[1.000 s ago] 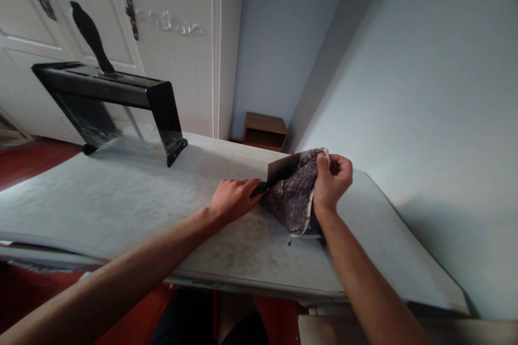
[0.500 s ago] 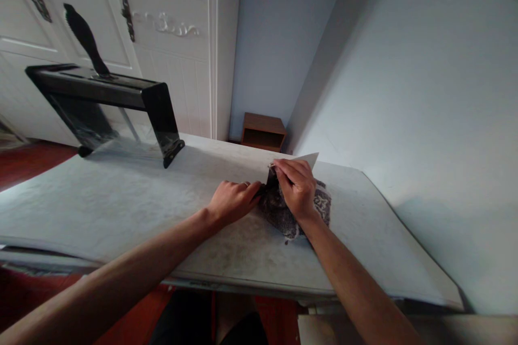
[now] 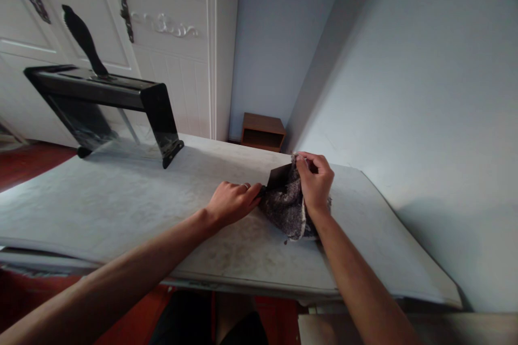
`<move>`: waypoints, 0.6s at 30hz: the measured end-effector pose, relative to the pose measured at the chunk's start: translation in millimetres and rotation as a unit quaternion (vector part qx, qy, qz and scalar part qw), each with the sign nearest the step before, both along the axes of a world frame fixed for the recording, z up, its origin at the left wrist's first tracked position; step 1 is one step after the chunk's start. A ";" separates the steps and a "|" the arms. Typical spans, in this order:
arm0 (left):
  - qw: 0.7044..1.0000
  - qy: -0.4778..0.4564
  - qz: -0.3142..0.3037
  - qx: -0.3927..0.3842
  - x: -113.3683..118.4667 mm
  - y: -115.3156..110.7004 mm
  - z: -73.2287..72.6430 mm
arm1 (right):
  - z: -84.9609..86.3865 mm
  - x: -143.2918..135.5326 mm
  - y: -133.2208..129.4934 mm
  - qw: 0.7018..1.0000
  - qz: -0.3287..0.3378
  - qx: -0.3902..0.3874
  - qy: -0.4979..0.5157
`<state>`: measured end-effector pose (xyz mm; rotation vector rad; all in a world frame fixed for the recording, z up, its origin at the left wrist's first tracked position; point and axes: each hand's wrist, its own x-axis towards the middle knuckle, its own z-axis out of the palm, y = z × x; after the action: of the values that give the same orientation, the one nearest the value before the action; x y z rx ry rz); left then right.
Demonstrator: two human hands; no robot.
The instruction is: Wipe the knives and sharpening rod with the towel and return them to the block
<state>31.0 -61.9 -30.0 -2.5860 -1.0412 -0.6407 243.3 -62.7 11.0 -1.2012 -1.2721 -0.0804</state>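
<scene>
My left hand (image 3: 234, 202) is closed around the black handle of a kitchen knife (image 3: 279, 176). The knife's broad, dark blade points right, and its far part is hidden behind the cloth and my right hand. A grey-brown, fuzzy cloth (image 3: 285, 210) with a pale edge is bunched on the tabletop and drawn up against the blade. My right hand (image 3: 318, 180) pinches the cloth's upper edge between thumb and fingers, near the far part of the blade.
On the left of the white table (image 3: 194, 259) stands a black knife stand (image 3: 101, 86) with clear panels and a black handle rising from it. White cabinet doors (image 3: 170, 64) and a small brown shelf box (image 3: 264, 129) are behind. A wall (image 3: 424, 118) borders the right side.
My right hand has moved right along the blade, away from the handle, taking the cloth's upper edge with it. More blade shows near the handle. My left hand has stayed put.
</scene>
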 end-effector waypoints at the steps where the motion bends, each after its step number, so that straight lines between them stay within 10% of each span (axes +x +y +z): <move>1: 1.000 -0.002 -0.003 0.000 -0.3 0.1 0.1 | 0.3 3.3 1.4 0.999 -0.003 -0.010 0.030; 18: 0.996 -0.075 -0.014 -0.052 -10.2 11.5 -4.1 | -7.9 47.5 22.1 0.970 -0.097 -0.021 0.222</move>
<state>20.8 -50.4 -34.1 -2.6790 -1.1138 -0.8204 290.8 -40.6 3.1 -1.2905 -0.7673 0.0697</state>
